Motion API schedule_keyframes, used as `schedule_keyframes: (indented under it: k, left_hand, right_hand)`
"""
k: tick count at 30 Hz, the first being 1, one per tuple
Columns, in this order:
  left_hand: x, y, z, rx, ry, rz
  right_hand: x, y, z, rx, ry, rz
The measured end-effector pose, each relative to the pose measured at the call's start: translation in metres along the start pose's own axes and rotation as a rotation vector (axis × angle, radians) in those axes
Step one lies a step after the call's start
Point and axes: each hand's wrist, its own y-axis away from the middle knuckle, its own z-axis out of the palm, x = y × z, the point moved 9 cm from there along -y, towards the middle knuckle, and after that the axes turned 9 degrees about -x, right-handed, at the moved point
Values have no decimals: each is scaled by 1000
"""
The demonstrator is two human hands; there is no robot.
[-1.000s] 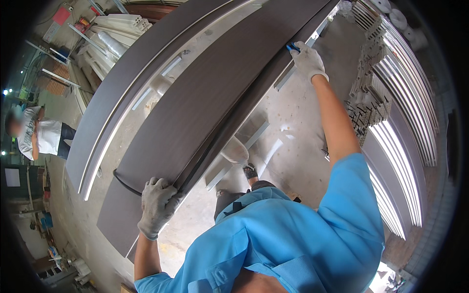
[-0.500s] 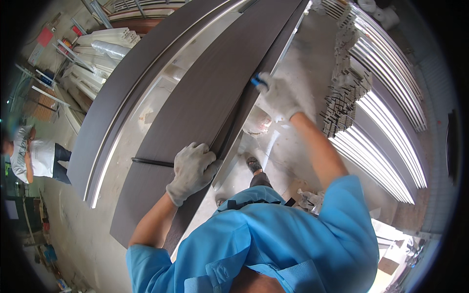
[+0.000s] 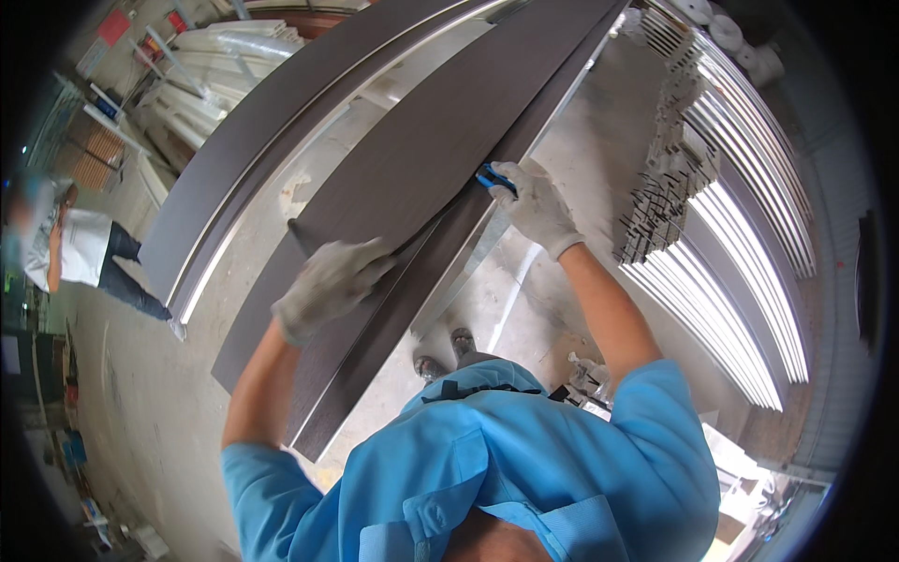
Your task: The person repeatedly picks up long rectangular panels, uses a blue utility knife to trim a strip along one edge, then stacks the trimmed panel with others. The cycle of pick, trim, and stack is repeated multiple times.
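My left hand (image 3: pixel 330 286), in a pale work glove and slightly blurred, is closed on a black flexible strip above a long dark grey-brown panel (image 3: pixel 412 140). The loose end of the strip (image 3: pixel 296 228) shows beyond the hand's far side; its other part runs along the seam toward my right hand. My right hand (image 3: pixel 536 208), gloved too, grips a small blue and black hand tool (image 3: pixel 496 178), which rests at the panel's near edge, on the seam. The tool's working end is hidden.
Another dark panel (image 3: pixel 281 122) lies parallel beyond a gap. On the right are stacked white-edged profiles (image 3: pixel 721 281) with black ends sticking out. A person (image 3: pixel 80 244) stands at far left. White lengths of material (image 3: pixel 192 94) are piled behind. My feet (image 3: pixel 445 351) are beside the panel.
My left hand has moved left and up off the near edge, and the strip's loose end has swung up. My right hand has slid slightly nearer along the seam with the blue tool.
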Motion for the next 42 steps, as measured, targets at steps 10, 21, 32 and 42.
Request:
schedule_keyframes:
  k: [10,21,32,42]
  left_hand:
    - [-14,193,32,254,296,-572]
    - [-2,181,29,342,92,-468]
    - [-5,180,34,327,2,-115]
    - [4,175,33,336,-90,122]
  right_hand:
    - [24,-11,-3,120,-105,-213]
    - [145,-133,-85,190,47,291]
    - [32,-31,-13,238,74,118]
    - [-128,132,87,227,-67,2]
